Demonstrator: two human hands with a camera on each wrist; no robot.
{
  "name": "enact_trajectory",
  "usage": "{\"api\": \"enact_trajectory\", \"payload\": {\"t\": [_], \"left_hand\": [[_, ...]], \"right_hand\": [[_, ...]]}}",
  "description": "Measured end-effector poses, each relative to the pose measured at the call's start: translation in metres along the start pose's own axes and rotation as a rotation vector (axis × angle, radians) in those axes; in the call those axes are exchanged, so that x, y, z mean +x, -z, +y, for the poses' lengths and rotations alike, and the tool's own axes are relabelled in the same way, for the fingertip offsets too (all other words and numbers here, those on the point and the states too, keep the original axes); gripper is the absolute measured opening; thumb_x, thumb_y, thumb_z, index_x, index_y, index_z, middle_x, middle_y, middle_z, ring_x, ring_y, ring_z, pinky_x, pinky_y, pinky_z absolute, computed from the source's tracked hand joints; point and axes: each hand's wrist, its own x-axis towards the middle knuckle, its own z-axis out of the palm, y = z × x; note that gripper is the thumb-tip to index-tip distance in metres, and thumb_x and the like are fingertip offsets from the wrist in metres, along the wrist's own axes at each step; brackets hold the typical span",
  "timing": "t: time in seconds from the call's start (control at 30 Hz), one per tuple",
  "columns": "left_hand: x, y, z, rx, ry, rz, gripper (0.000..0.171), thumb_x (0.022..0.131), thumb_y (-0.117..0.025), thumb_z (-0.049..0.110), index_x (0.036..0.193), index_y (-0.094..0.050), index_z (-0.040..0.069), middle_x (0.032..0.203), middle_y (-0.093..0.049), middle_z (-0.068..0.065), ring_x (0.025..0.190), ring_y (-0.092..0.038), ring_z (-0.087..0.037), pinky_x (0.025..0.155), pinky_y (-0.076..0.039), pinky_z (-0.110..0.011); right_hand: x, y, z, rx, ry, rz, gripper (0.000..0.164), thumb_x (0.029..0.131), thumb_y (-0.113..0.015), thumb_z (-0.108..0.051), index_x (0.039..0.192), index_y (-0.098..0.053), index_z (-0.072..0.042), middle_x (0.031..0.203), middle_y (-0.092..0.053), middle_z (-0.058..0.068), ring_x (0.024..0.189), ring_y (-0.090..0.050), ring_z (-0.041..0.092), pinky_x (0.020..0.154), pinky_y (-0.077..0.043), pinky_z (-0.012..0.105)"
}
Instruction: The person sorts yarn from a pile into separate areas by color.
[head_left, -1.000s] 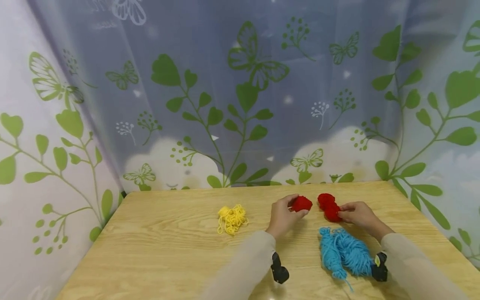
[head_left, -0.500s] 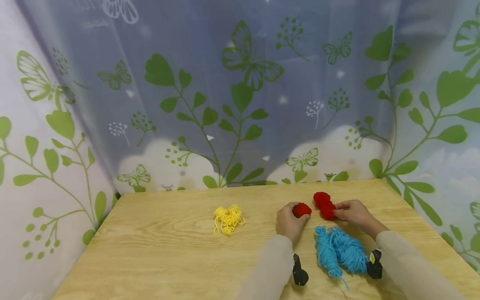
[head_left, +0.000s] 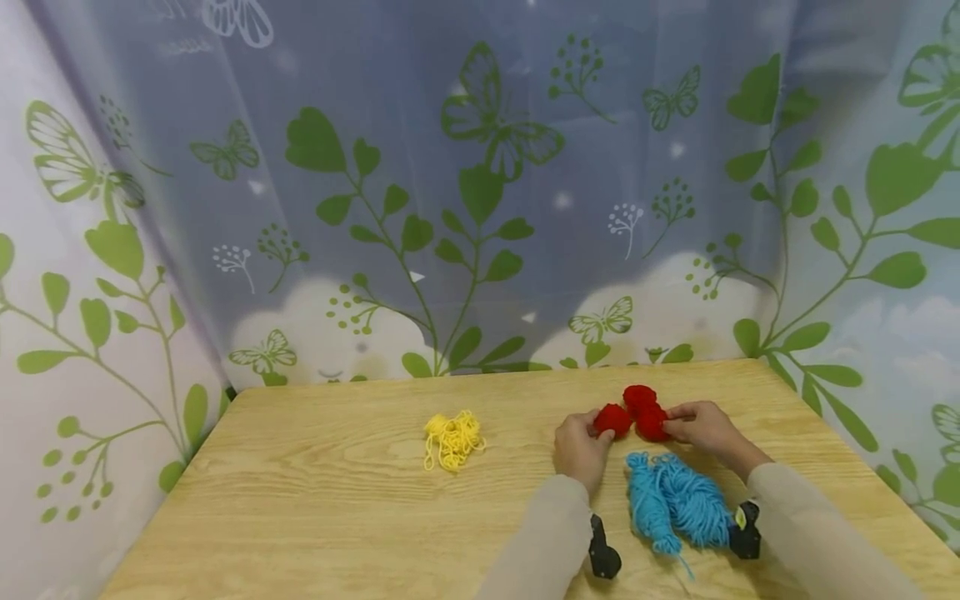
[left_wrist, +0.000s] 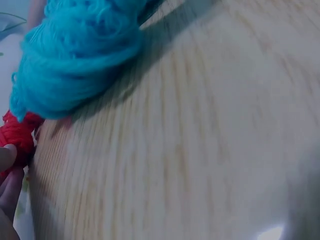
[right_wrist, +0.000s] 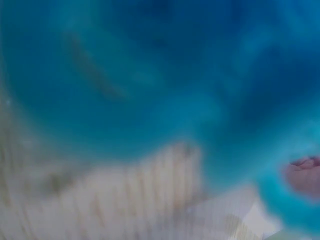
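Toward the back right of the table, my left hand [head_left: 581,452] grips a small red yarn ball [head_left: 612,421] between thumb and fingers. Beside it, my right hand [head_left: 708,429] pinches a second red yarn ball [head_left: 651,423] from its right side. A third red yarn ball [head_left: 640,398] lies just behind these two, overlapping the second in the head view. At the left edge of the left wrist view, fingertips [left_wrist: 6,157] press against red yarn [left_wrist: 17,137]. Blurred blue yarn [right_wrist: 150,100] fills most of the right wrist view and hides the pinch.
Two blue yarn bundles, a narrow one [head_left: 651,508] and a fuller one [head_left: 693,500], lie in front of the red balls, between my forearms. A loose yellow yarn heap [head_left: 453,440] sits left of centre on the wooden table [head_left: 315,500]. A patterned curtain [head_left: 397,192] hangs behind.
My left hand has carried its red yarn ball to the right, up against the other two. My right hand keeps its pinch. The head view has shifted slightly.
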Motion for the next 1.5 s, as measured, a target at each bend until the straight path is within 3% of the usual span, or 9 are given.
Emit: {"api": "enact_trajectory", "payload": {"t": [0.13, 0.43, 0.63, 0.97, 1.33, 1.43, 1.5], "left_hand": [[-0.004, -0.001, 0.002, -0.069, 0.003, -0.028, 0.03, 0.079, -0.079, 0.012, 0.108, -0.075, 0.011, 0.091, -0.073, 0.0, 0.08, -0.067, -0.008, 0.068, -0.055, -0.024], [-0.002, -0.002, -0.003, -0.151, -0.076, -0.153, 0.036, 0.084, -0.073, 0.006, 0.12, -0.067, 0.002, 0.111, -0.07, -0.008, 0.094, -0.068, -0.013, 0.077, -0.055, -0.021], [0.003, 0.0, -0.004, -0.206, -0.058, -0.228, 0.042, 0.082, -0.074, 0.003, 0.122, -0.063, -0.004, 0.113, -0.069, -0.012, 0.097, -0.067, -0.013, 0.078, -0.055, -0.021], [0.004, 0.005, -0.004, -0.203, -0.058, -0.253, 0.045, 0.081, -0.075, 0.002, 0.123, -0.062, -0.004, 0.111, -0.07, -0.012, 0.099, -0.068, -0.016, 0.08, -0.054, -0.021], [0.007, 0.008, -0.006, -0.231, -0.062, -0.275, 0.051, 0.08, -0.075, 0.001, 0.128, -0.059, -0.003, 0.123, -0.065, -0.011, 0.106, -0.065, -0.02, 0.085, -0.054, -0.024], [0.007, 0.012, -0.007, -0.173, -0.092, -0.278, 0.05, 0.081, -0.075, 0.004, 0.129, -0.059, -0.001, 0.102, -0.071, -0.007, 0.081, -0.066, -0.01, 0.07, -0.053, -0.017], [0.007, 0.016, -0.007, -0.141, -0.112, -0.275, 0.05, 0.083, -0.074, 0.006, 0.13, -0.06, 0.001, 0.077, -0.066, -0.005, 0.056, -0.052, -0.006, 0.054, -0.044, -0.015]], "right_hand": [[-0.001, -0.003, -0.001, 0.005, -0.01, 0.003, 0.036, 0.093, -0.06, -0.011, 0.114, -0.056, 0.019, 0.107, -0.063, 0.029, 0.087, -0.064, 0.022, 0.073, -0.058, 0.032], [-0.002, -0.001, -0.003, -0.022, 0.005, 0.004, 0.038, 0.093, -0.059, -0.011, 0.115, -0.056, 0.02, 0.109, -0.062, 0.03, 0.09, -0.063, 0.023, 0.073, -0.057, 0.032], [0.0, -0.001, 0.0, -0.02, -0.005, 0.008, 0.039, 0.093, -0.06, -0.012, 0.116, -0.056, 0.019, 0.11, -0.062, 0.029, 0.089, -0.062, 0.022, 0.073, -0.057, 0.031], [0.001, -0.002, -0.001, -0.004, -0.006, -0.006, 0.042, 0.094, -0.059, -0.013, 0.119, -0.053, 0.021, 0.113, -0.06, 0.032, 0.092, -0.064, 0.025, 0.075, -0.058, 0.032], [0.001, 0.002, -0.003, 0.01, -0.022, -0.027, 0.049, 0.097, -0.058, -0.018, 0.123, -0.05, 0.022, 0.118, -0.056, 0.035, 0.096, -0.065, 0.027, 0.078, -0.058, 0.033], [-0.001, 0.004, -0.003, 0.015, -0.014, -0.029, 0.05, 0.097, -0.058, -0.02, 0.123, -0.05, 0.022, 0.117, -0.058, 0.034, 0.094, -0.066, 0.026, 0.078, -0.058, 0.032], [-0.001, 0.006, -0.002, 0.025, -0.004, -0.033, 0.051, 0.097, -0.058, -0.021, 0.123, -0.05, 0.022, 0.115, -0.06, 0.032, 0.094, -0.066, 0.026, 0.077, -0.058, 0.032]]}}
